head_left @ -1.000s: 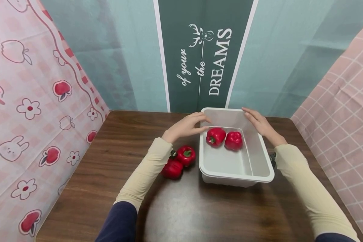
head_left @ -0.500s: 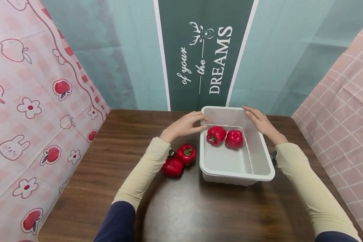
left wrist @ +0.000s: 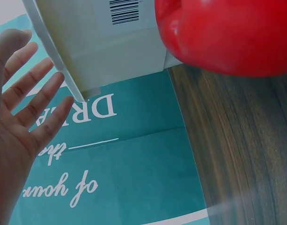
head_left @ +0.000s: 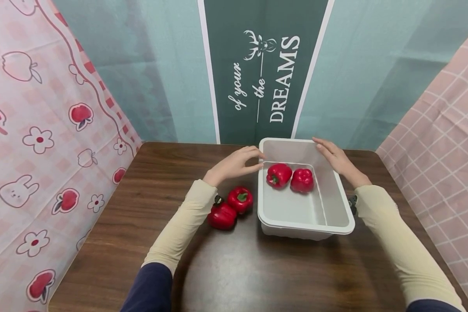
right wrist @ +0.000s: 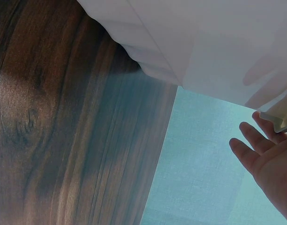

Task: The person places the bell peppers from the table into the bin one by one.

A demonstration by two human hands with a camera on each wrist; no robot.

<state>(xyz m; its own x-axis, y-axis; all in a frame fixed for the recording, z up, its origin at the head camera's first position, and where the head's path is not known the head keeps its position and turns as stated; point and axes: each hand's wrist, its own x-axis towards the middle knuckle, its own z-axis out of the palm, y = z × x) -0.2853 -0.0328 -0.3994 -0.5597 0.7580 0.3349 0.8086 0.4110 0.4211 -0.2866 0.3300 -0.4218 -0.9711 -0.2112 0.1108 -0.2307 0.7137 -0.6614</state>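
A white plastic bin (head_left: 261,203) holds two red bell peppers, one on the left (head_left: 279,176) and one on the right (head_left: 302,180). My left hand (head_left: 234,164) is at the bin's far left rim, fingers spread and lightly bent, holding nothing. In the left wrist view its fingertips lie close to the rim; contact is unclear. My right hand (head_left: 338,162) rests at the far right corner of the rim with fairly straight fingers. Outside the bin, beside my left wrist, sit two more red bell peppers, an upright one (head_left: 240,199) and a nearer one (head_left: 222,216).
Everything stands on a dark wood-grain table (head_left: 148,190). A teal cloth with white lettering (head_left: 257,86) hangs behind it. Patterned pink cloths flank the left side (head_left: 62,143) and the right side (head_left: 444,143).
My left hand has drawn back slightly to the left, its fingertips now nearer the rim than the bin's inside. The right hand, bin and peppers stay essentially where they were.
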